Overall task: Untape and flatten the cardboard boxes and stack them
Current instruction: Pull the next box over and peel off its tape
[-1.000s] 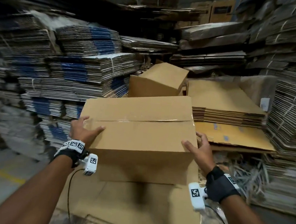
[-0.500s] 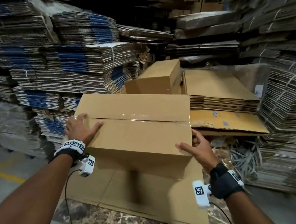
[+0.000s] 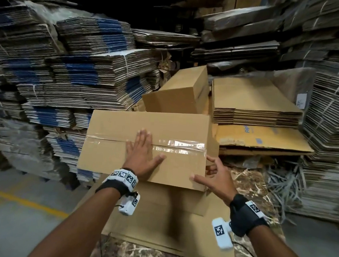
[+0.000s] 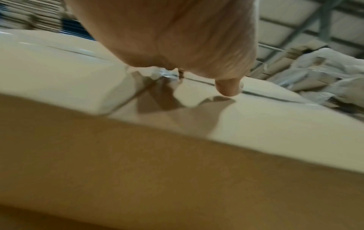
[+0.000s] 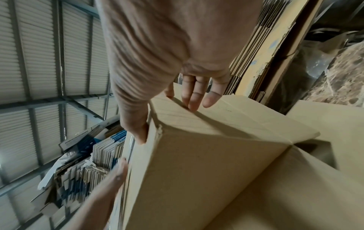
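Note:
A closed brown cardboard box (image 3: 116, 158) stands on flattened cardboard (image 3: 165, 227) in front of me. Clear tape (image 3: 181, 147) runs along its top seam. My left hand (image 3: 141, 152) lies flat on the top, palm down, fingers straight across the tape. My right hand (image 3: 212, 174) is at the box's near right corner, its thumb resting on the top and its fingers against the right side. In the right wrist view those fingers (image 5: 195, 96) lie straight on the box (image 5: 197, 163). The left wrist view shows the left hand (image 4: 177, 38) over the box top (image 4: 275, 124).
A second closed box (image 3: 178, 94) lies tilted just behind. To its right sits a stack of flattened boxes (image 3: 253, 103) on a yellowish sheet (image 3: 263, 137). Tied cardboard bundles (image 3: 66, 77) wall in the left, back and right. Grey floor with a yellow line (image 3: 12, 198) lies at left.
My left hand has left the box's left edge and moved to the middle of the top, flat over the tape. The right hand stays at the right corner. The box sits lower.

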### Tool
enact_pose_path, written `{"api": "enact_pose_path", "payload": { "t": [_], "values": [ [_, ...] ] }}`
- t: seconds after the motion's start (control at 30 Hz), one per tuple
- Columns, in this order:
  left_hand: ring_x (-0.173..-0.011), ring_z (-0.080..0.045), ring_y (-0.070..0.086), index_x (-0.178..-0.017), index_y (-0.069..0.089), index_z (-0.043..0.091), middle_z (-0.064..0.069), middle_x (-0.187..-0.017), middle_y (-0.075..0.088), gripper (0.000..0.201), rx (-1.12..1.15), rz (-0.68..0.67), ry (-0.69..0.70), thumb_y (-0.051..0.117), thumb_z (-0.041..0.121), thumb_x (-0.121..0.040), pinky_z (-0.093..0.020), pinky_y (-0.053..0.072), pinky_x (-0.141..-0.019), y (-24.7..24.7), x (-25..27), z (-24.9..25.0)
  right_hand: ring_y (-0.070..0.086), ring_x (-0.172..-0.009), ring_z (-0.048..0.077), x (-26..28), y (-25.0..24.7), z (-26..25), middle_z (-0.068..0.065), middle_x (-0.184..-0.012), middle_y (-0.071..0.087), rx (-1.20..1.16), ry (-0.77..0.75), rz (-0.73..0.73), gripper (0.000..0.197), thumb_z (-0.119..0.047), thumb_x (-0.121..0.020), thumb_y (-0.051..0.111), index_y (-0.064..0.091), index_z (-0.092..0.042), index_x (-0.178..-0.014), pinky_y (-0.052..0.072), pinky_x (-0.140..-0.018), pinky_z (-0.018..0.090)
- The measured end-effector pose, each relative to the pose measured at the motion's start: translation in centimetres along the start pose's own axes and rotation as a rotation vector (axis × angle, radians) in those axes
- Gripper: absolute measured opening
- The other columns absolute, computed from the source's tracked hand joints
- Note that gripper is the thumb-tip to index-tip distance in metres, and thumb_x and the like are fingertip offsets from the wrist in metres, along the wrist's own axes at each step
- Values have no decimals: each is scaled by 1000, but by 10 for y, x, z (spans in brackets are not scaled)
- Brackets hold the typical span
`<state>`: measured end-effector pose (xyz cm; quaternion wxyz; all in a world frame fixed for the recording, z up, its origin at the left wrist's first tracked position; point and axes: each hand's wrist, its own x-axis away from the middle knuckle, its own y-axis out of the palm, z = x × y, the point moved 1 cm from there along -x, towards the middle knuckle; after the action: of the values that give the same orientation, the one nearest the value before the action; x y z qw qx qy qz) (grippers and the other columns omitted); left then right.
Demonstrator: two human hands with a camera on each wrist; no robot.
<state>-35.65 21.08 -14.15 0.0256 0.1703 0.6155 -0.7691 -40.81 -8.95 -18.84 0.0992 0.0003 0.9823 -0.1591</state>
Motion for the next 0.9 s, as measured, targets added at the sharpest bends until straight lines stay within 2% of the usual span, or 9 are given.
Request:
{"api": "enact_pose_path", "payload": {
  "t": [0.07,0.13,0.33,0.4,0.5,0.6,0.67,0.77,0.9],
  "values": [
    [-151,-16,-31,-161,-15,28,2,-164,-32,104,-17,-46,119,11,91,-83,-56,-16,-123,3,-14,37,57,-113,13,-4,-5,12,-7,-128,58,-9,6,-12,97,-47,-62,94,44,-33,-144,52,-93,34],
    [-151,-16,-30,-160,-17,32,3,-164,-33,95,-43,-62,185,18,86,-89,-57,-15,-123,6,-31,68,53,-119,12,-9,-8,24,-8,-132,55,-23,0,-34,99,-47,-61,95,44,-32,-145,48,-100,35],
    [-156,-20,-16,-161,-9,32,0,-170,-11,112,-182,-144,118,49,84,-81,-57,-15,-122,9,-87,124,52,-124,16,-16,-5,78,-6,-137,52,111,2,-212,82,-47,-67,86,49,-34,-138,48,-103,40],
    [-157,-21,-8,-162,2,34,0,-171,5,111,-227,-281,54,53,86,-77,-61,-16,-121,24,-92,122,55,-123,14,-17,-4,96,-8,-136,54,119,-5,-258,72,-40,-75,83,52,-32,-140,48,-98,27],
    [-158,-22,6,-161,16,41,3,-170,17,98,-275,-463,-60,48,87,-80,-65,-7,-121,56,-84,110,56,-119,8,-21,-7,117,-13,-132,54,70,19,-332,63,-21,-85,79,52,-31,-142,41,-78,0],
    [-155,-23,18,-159,17,47,3,-170,18,115,-220,-455,-99,28,104,-59,-61,15,-122,78,-72,99,57,-114,4,-27,-10,137,-15,-124,58,37,69,-359,56,-8,-90,70,54,-26,-141,39,-74,-5],
    [-154,-23,23,-158,18,47,4,-169,20,117,-218,-419,-87,26,105,-57,-56,23,-121,86,-67,96,60,-113,7,-32,-10,149,-10,-124,63,0,121,-348,50,0,-92,62,58,-22,-137,39,-79,-4],
    [-153,-21,24,-159,17,46,7,-169,20,105,-236,-378,-86,48,94,-72,-55,25,-121,93,-58,92,64,-115,13,-38,-5,166,-3,-125,69,-48,178,-268,41,-3,-96,55,64,-20,-131,46,-92,14],
    [-152,-22,23,-161,15,40,5,-169,17,123,-240,-356,-36,52,99,-59,-56,22,-122,108,-23,79,61,-121,13,-40,7,184,-3,-131,67,-146,241,-233,34,-12,-102,52,64,-21,-132,45,-102,23]
  ]
}}
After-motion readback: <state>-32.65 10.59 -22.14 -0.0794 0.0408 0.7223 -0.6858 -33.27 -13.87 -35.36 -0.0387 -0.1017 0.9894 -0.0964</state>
